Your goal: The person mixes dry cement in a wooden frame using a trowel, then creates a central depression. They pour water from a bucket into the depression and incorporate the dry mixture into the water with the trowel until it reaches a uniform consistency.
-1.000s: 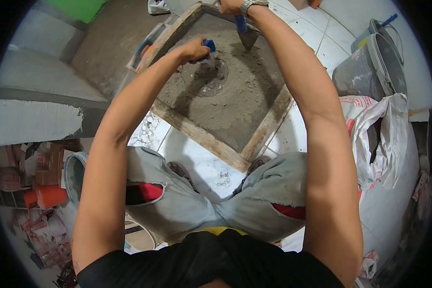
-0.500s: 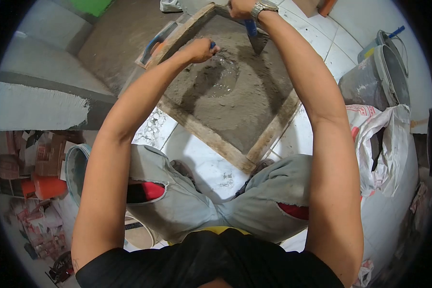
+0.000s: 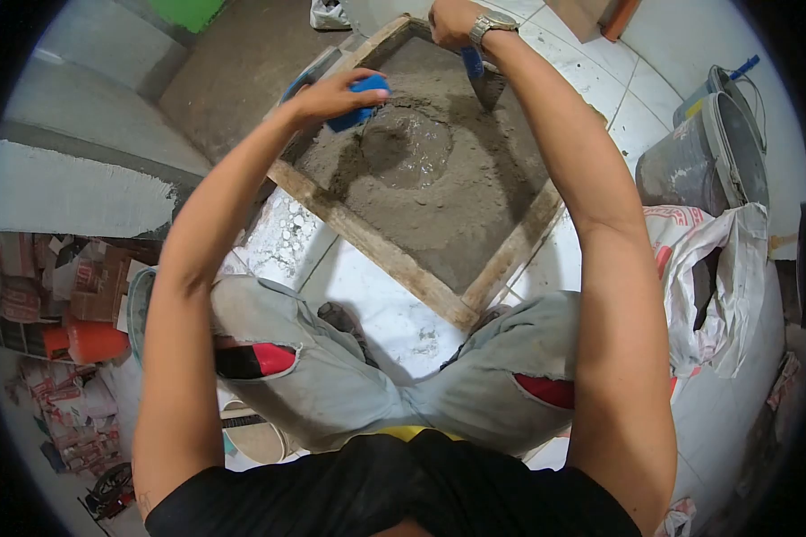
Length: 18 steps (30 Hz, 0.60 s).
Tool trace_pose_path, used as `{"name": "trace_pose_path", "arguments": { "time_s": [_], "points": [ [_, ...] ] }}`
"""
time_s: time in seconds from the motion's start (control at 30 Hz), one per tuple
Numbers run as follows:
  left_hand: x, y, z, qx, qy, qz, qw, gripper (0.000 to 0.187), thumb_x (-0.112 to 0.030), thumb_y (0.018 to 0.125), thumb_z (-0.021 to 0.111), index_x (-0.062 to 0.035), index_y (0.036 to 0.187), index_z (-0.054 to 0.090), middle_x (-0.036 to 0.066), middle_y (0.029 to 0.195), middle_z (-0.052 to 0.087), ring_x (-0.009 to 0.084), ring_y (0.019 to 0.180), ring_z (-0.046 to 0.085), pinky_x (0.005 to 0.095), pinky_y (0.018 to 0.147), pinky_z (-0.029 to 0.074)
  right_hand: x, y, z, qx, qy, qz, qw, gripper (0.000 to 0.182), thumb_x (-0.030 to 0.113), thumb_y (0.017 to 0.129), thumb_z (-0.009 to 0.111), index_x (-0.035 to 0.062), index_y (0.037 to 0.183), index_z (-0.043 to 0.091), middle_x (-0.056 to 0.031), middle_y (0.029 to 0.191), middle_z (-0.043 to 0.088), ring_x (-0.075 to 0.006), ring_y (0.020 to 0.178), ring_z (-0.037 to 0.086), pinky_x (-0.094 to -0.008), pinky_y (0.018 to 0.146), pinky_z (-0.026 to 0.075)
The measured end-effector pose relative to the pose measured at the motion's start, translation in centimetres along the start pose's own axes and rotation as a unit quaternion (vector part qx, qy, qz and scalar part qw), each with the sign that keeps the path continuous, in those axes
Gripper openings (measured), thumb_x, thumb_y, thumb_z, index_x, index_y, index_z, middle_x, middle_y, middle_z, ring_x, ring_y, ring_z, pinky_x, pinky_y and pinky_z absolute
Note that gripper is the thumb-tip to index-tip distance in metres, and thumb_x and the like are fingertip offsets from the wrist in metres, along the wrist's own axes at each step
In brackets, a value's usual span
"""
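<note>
My left hand is closed around a small blue cup-like object, held over the left part of the mortar mix. Just right of it, a hollow in the mix holds a shiny puddle of water. At the far corner, my right hand grips the blue handle of a pointed trowel. The trowel's blade points down and its tip meets the grey mix. A wooden-edged mixing tray surrounds the mortar.
Buckets stand at the right, with a torn white sack nearer me. Behind the tray's left edge lies a float, partly hidden. A grey ledge and an orange container are at the left. White tiles surround the tray.
My left hand has moved left and turned, bringing more of the blue object into sight. My right hand and the trowel have stayed nearly in place, while the view has shifted slightly.
</note>
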<state>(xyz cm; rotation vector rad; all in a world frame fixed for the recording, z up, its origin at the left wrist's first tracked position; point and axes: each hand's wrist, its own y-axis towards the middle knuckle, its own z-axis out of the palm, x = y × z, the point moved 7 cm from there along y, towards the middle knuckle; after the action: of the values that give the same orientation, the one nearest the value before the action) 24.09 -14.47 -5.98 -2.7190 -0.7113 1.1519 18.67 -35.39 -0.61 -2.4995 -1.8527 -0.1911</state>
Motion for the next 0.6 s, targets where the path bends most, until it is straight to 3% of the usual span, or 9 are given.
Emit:
{"name": "trace_pose_path", "arguments": {
  "time_s": [0.2, 0.23, 0.33, 0.4, 0.43, 0.47, 0.5, 0.57, 0.6],
  "points": [
    [-0.7, -21.7, -10.1, -0.229, 0.070, 0.016, 0.971, 0.053, -0.033, 0.086, 0.071, -0.0123, 0.133, 0.055, 0.009, 0.125, 0.058, 0.0190, 0.110, 0.055, 0.0323, 0.093, 0.046, -2.5, -1.3, -1.8, 0.005, 0.036, 0.060, 0.998, 0.022, 0.016, 0.070, 0.065, -0.0017, 0.082, 0.071, -0.0235, 0.080, 0.069, -0.0339, 0.076, 0.069, -0.0414, 0.066, 0.054],
    [2.0, -26.7, -11.3, -0.306, 0.004, -0.097, 0.947, 0.052, -0.030, 0.088, 0.070, -0.0094, 0.133, 0.055, 0.010, 0.125, 0.057, 0.0186, 0.109, 0.055, 0.0313, 0.093, 0.046, -3.3, -1.4, -1.9, 0.006, 0.039, 0.063, 0.997, 0.022, 0.016, 0.070, 0.065, -0.0017, 0.082, 0.071, -0.0235, 0.080, 0.069, -0.0339, 0.076, 0.069, -0.0414, 0.066, 0.054],
    [11.9, -41.7, -13.9, -0.544, 0.069, -0.160, 0.821, 0.054, -0.031, 0.090, 0.066, 0.0008, 0.130, 0.049, 0.011, 0.114, 0.058, 0.0180, 0.101, 0.056, 0.0312, 0.090, 0.045, -5.3, -2.0, -2.8, -0.037, 0.053, 0.042, 0.997, 0.019, 0.016, 0.067, 0.066, 0.0023, 0.079, 0.072, -0.0213, 0.076, 0.069, -0.0334, 0.072, 0.069, -0.0415, 0.065, 0.054],
    [22.7, -50.7, -13.4, -0.528, 0.009, -0.304, 0.793, 0.061, -0.041, 0.091, 0.062, 0.0038, 0.130, 0.049, 0.013, 0.116, 0.058, 0.0221, 0.101, 0.056, 0.0342, 0.093, 0.043, -7.3, -0.9, -1.8, -0.050, 0.065, 0.057, 0.995, 0.015, 0.014, 0.064, 0.063, 0.0033, 0.074, 0.070, -0.0196, 0.070, 0.067, -0.0332, 0.065, 0.066, -0.0422, 0.060, 0.052],
    [29.1, -54.7, -13.2, -0.457, 0.070, -0.397, 0.793, 0.061, -0.046, 0.090, 0.058, -0.0026, 0.131, 0.051, 0.017, 0.116, 0.061, 0.0278, 0.106, 0.057, 0.0374, 0.094, 0.043, -8.0, -0.6, -1.4, -0.081, 0.085, 0.036, 0.992, 0.014, 0.012, 0.066, 0.059, 0.0013, 0.070, 0.067, -0.0196, 0.065, 0.065, -0.0323, 0.058, 0.062, -0.0412, 0.056, 0.050],
    [33.4, -56.4, -11.4, -0.366, 0.107, -0.475, 0.793, 0.077, -0.053, 0.086, 0.057, 0.0069, 0.132, 0.047, 0.022, 0.124, 0.058, 0.0355, 0.111, 0.057, 0.0412, 0.097, 0.042, -8.1, -0.3, -1.1, -0.029, 0.111, 0.042, 0.992, 0.030, 0.010, 0.072, 0.055, 0.0021, 0.099, 0.065, -0.0151, 0.061, 0.062, -0.0260, 0.046, 0.060, -0.0379, 0.045, 0.051],
    [38.9, -59.2, -9.1, -0.404, 0.141, -0.490, 0.760, 0.078, -0.053, 0.083, 0.060, 0.0056, 0.132, 0.047, 0.027, 0.123, 0.059, 0.0378, 0.115, 0.057, 0.0424, 0.099, 0.042, -9.1, 1.0, -0.1, -0.044, 0.091, 0.026, 0.995, 0.032, 0.009, 0.070, 0.056, 0.0024, 0.100, 0.066, -0.0162, 0.064, 0.064, -0.0264, 0.047, 0.061, -0.0382, 0.045, 0.052],
    [36.3, -56.7, -5.2, -0.315, 0.125, -0.554, 0.760, 0.070, -0.048, 0.082, 0.063, -0.0071, 0.136, 0.048, 0.028, 0.120, 0.060, 0.0405, 0.111, 0.059, 0.0442, 0.098, 0.044, -8.5, -0.1, -0.3, -0.028, 0.141, 0.083, 0.986, 0.033, 0.007, 0.070, 0.056, 0.0017, 0.101, 0.066, -0.0181, 0.072, 0.066, -0.0286, 0.053, 0.064, -0.0394, 0.052, 0.054],
    [41.3, -58.0, -3.9, -0.298, 0.152, -0.528, 0.781, 0.063, -0.043, 0.082, 0.064, -0.0119, 0.136, 0.049, 0.031, 0.121, 0.058, 0.0442, 0.113, 0.056, 0.0459, 0.099, 0.043, -8.0, -0.3, -0.4, -0.044, 0.138, 0.055, 0.988, 0.022, 0.010, 0.070, 0.059, -0.0003, 0.087, 0.068, -0.0269, 0.083, 0.067, -0.0379, 0.081, 0.068, -0.0439, 0.074, 0.052]
  ]
}}
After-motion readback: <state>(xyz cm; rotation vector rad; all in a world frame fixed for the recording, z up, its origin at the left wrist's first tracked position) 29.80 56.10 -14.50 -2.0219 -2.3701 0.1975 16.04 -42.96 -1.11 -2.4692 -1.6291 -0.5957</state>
